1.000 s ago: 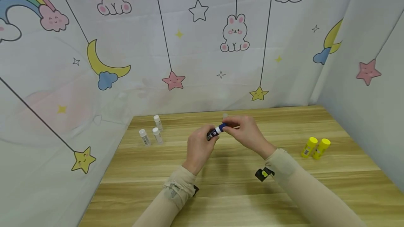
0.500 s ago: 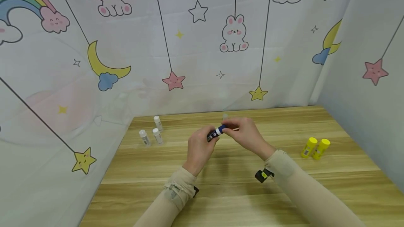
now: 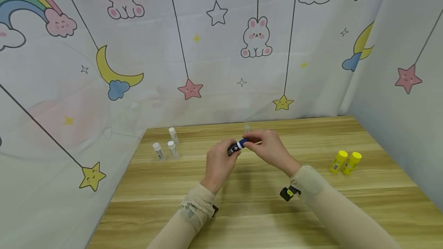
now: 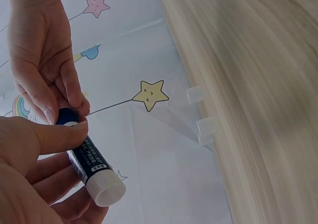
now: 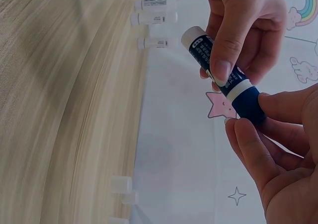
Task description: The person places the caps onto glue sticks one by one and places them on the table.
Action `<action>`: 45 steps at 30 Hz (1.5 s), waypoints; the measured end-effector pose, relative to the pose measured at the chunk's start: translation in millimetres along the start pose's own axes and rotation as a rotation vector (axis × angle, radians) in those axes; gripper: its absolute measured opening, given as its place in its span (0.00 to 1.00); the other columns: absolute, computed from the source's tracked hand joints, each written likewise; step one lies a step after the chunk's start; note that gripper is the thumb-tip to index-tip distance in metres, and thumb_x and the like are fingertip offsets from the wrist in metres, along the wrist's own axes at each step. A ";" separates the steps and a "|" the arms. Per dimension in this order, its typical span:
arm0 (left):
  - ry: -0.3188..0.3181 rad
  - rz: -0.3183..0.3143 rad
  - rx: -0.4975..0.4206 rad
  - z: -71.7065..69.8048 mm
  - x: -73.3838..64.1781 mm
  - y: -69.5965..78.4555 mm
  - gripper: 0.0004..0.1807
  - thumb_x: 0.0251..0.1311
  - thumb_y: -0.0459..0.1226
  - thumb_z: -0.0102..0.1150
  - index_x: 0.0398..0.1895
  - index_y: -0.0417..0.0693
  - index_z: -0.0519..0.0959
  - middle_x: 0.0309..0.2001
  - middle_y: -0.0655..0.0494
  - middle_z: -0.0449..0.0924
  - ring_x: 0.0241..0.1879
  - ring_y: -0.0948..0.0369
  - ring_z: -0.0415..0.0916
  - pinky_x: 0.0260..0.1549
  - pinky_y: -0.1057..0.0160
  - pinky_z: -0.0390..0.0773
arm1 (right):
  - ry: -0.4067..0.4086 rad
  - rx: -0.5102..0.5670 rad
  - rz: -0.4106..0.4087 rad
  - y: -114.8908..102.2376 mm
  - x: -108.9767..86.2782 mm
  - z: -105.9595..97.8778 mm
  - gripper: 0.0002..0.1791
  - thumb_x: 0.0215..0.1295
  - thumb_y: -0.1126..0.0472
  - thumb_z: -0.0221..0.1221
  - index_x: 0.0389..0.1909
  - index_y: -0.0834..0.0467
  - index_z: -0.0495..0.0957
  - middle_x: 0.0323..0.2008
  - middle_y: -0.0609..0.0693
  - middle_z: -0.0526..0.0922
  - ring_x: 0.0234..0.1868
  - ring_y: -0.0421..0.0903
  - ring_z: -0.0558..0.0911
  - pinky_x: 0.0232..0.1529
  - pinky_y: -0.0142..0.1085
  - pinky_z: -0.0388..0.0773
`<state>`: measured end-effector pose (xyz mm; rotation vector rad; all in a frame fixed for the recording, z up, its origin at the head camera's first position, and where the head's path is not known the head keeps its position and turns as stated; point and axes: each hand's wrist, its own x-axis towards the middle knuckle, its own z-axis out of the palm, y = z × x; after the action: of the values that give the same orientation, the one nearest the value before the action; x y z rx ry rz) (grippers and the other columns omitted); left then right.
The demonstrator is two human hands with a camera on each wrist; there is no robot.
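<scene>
A glue stick with a dark navy body (image 3: 234, 149), a white band and a blue end (image 5: 249, 106) is held tilted above the table between my two hands. My left hand (image 3: 219, 164) grips the body, its thumb lying along the printed label in the right wrist view. The fingertips and thumb of my right hand (image 3: 273, 149) pinch the blue end. At the other end, a whitish tip (image 4: 108, 189) faces the left wrist camera. Part of the body is hidden under the left fingers.
Several white glue sticks (image 3: 172, 149) stand at the back left of the wooden table (image 3: 166, 210). Two yellow tubes (image 3: 338, 161) stand at the right. Behind the right hand, a small translucent piece (image 3: 247, 128) shows near the back edge. A printed curtain (image 3: 221, 60) hangs behind.
Both hands and the glue stick stay in almost the same place, only marginally lower in the head view. The grips look the same.
</scene>
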<state>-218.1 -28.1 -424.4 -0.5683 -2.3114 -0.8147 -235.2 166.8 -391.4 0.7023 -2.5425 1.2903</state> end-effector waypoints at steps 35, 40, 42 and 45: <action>-0.018 0.075 0.071 1.9 -3.0 -2.6 0.10 0.51 0.35 0.78 0.36 0.47 0.87 0.34 0.55 0.86 0.32 0.59 0.83 0.30 0.60 0.82 | 0.004 -0.072 -0.036 3.4 -0.6 15.1 0.08 0.67 0.63 0.66 0.45 0.55 0.87 0.40 0.44 0.86 0.37 0.38 0.85 0.36 0.35 0.83; 0.002 0.088 0.120 3.0 -4.0 -0.5 0.12 0.49 0.35 0.79 0.37 0.46 0.87 0.33 0.54 0.86 0.31 0.58 0.84 0.30 0.59 0.83 | -0.011 -0.101 -0.026 1.0 -0.2 16.8 0.06 0.68 0.63 0.65 0.43 0.52 0.86 0.37 0.43 0.86 0.35 0.37 0.83 0.35 0.35 0.82; 0.009 0.086 0.136 5.0 -4.0 0.7 0.12 0.49 0.35 0.79 0.37 0.45 0.88 0.33 0.54 0.86 0.31 0.57 0.84 0.29 0.59 0.83 | -0.015 -0.111 -0.023 0.0 0.1 16.2 0.05 0.68 0.63 0.65 0.43 0.52 0.86 0.36 0.43 0.85 0.33 0.37 0.82 0.34 0.36 0.81; 0.024 0.087 0.153 7.2 -3.3 2.9 0.12 0.49 0.35 0.79 0.37 0.44 0.88 0.33 0.53 0.86 0.31 0.57 0.84 0.29 0.58 0.83 | -0.019 -0.119 -0.012 -1.0 1.3 15.4 0.05 0.69 0.63 0.64 0.42 0.52 0.86 0.36 0.42 0.85 0.33 0.37 0.82 0.34 0.36 0.81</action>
<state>-217.0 -21.8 -429.9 -0.5829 -2.2863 -0.5955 -235.4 153.6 -399.4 0.7068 -2.6005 1.1229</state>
